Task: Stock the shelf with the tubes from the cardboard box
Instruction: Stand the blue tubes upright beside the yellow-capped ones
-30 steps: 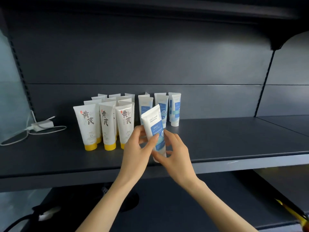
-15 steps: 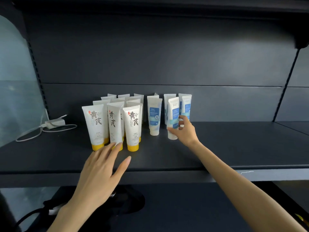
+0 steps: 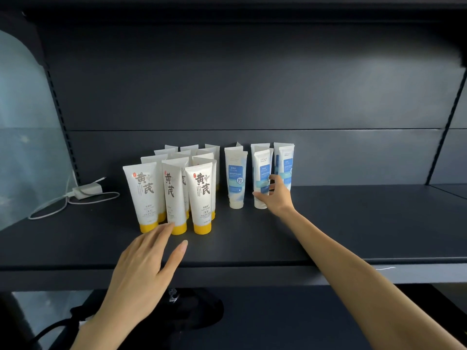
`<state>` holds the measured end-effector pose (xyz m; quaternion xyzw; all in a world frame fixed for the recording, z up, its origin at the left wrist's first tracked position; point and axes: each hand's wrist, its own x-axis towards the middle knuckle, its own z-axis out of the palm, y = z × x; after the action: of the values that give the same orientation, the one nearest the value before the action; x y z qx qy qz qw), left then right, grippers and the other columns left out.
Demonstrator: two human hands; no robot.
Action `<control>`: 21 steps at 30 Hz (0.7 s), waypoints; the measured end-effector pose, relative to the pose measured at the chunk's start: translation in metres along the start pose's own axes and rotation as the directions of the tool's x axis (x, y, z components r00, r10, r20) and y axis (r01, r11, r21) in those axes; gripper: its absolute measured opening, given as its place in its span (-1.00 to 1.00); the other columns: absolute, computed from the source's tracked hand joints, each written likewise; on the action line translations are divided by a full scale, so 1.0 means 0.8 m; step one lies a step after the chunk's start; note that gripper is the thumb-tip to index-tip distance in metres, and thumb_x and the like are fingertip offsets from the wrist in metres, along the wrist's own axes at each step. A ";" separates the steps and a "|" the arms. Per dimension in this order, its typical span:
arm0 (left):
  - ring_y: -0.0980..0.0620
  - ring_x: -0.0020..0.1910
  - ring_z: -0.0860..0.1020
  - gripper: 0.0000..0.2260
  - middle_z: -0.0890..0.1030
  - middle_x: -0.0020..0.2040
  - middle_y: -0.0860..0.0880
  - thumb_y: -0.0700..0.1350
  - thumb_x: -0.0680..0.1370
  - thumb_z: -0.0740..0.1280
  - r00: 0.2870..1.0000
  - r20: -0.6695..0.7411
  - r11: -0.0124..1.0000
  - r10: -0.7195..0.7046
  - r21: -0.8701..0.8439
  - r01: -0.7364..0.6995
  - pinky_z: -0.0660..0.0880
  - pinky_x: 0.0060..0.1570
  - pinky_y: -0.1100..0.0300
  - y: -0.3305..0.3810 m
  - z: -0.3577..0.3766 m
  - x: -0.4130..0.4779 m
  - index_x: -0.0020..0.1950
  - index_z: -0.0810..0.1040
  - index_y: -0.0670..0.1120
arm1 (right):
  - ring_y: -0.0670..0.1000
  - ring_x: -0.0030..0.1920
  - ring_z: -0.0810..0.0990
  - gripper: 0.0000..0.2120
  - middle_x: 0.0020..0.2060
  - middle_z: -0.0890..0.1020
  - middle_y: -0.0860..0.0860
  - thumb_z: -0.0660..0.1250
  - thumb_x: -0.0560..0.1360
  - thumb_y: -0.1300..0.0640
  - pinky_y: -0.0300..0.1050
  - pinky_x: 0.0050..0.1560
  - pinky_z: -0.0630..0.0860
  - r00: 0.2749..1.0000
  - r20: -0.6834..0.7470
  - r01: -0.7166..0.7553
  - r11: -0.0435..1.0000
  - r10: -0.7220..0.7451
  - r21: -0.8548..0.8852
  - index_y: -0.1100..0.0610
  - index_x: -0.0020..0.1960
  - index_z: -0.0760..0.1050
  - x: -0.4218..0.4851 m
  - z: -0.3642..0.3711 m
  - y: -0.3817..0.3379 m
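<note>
Several white tubes with yellow caps stand in rows at the middle left of the dark shelf. To their right stand several white-and-blue tubes. My right hand grips the front blue tube of the middle column, which stands upright on its cap. My left hand hovers flat with straight fingers over the shelf's front, fingertips near the yellow caps, holding nothing. The cardboard box is out of view.
A white charger with its cable lies at the shelf's left, beside a translucent panel. The shelf's front edge runs below my hands. Dark objects sit on the lower level.
A second ago both hands held the blue tube in front of the shelf. My right hand has since carried it back and stood it in the blue group; my left hand let go and dropped lower.
</note>
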<state>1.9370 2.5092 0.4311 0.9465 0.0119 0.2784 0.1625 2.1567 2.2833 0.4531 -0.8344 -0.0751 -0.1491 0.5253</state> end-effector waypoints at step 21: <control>0.03 0.37 0.34 -0.37 0.39 0.39 0.09 0.28 0.46 -0.03 0.999 0.038 0.997 0.039 -0.074 -0.036 0.30 0.28 0.04 0.015 -0.014 0.001 0.45 0.31 0.02 | 0.16 0.34 0.32 -0.45 0.36 0.30 0.11 0.24 0.56 -0.03 0.07 0.19 0.39 0.998 0.062 0.016 0.909 0.010 -0.416 0.15 0.46 0.16 -0.055 -0.056 -0.017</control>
<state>1.9311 2.5016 0.4440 0.9453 -0.0193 0.2629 0.1922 2.1034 2.2506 0.4683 -0.9313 -0.0593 -0.1363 0.3325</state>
